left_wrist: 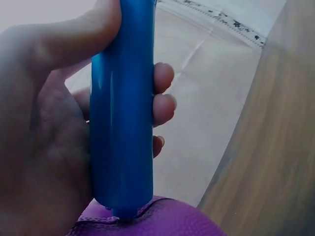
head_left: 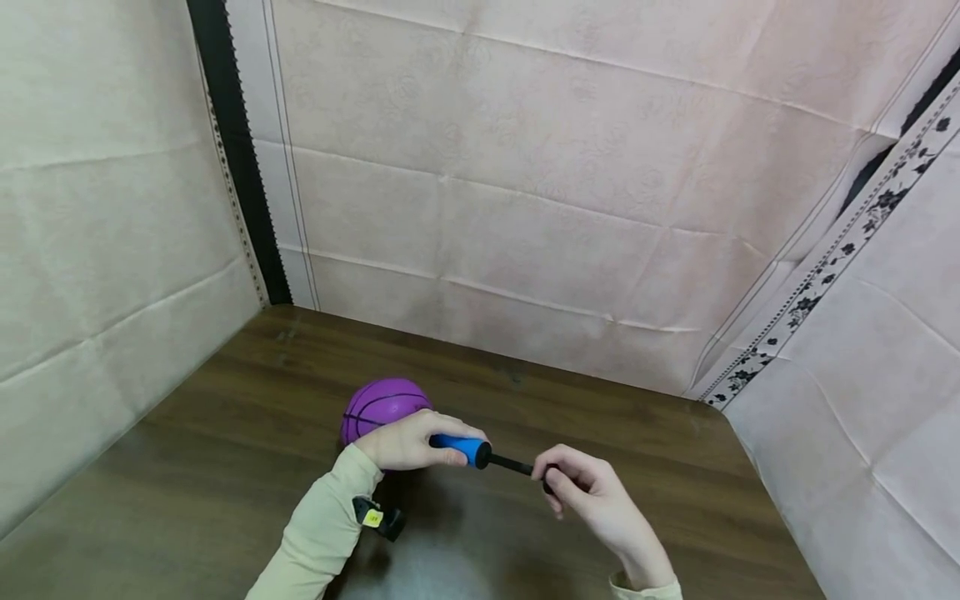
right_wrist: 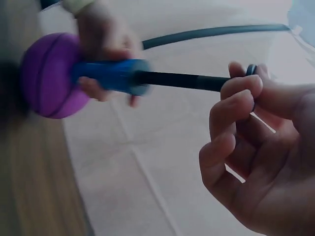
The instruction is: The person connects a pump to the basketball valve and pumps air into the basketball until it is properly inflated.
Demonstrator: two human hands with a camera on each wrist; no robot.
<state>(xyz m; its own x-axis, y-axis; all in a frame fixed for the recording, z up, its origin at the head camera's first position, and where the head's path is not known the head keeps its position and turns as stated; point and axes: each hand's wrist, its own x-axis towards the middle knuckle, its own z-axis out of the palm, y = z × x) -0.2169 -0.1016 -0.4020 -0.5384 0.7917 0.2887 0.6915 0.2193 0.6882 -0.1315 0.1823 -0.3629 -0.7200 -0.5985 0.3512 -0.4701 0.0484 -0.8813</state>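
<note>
A small blue hand pump [head_left: 462, 447] lies between the two hands, its black rod [head_left: 512, 463] drawn out to the right. My left hand [head_left: 408, 440] wraps its fingers and thumb round the blue barrel [left_wrist: 123, 108]. With fingertips and thumb, my right hand [head_left: 588, 492] pinches the black knob [right_wrist: 252, 70] at the rod's end. Against the barrel's other end sits a purple ball [head_left: 386, 404] with black lines, partly hidden by the left hand. In the left wrist view the pump's tip meets the ball [left_wrist: 167, 219]; whether it is inserted is hard to tell.
A brown wood-grain table [head_left: 247, 450] lies under the hands. Creased pale cloth walls [head_left: 525, 167] enclose it at the back and both sides. A dark wrist camera [head_left: 388, 522] is strapped to the left sleeve.
</note>
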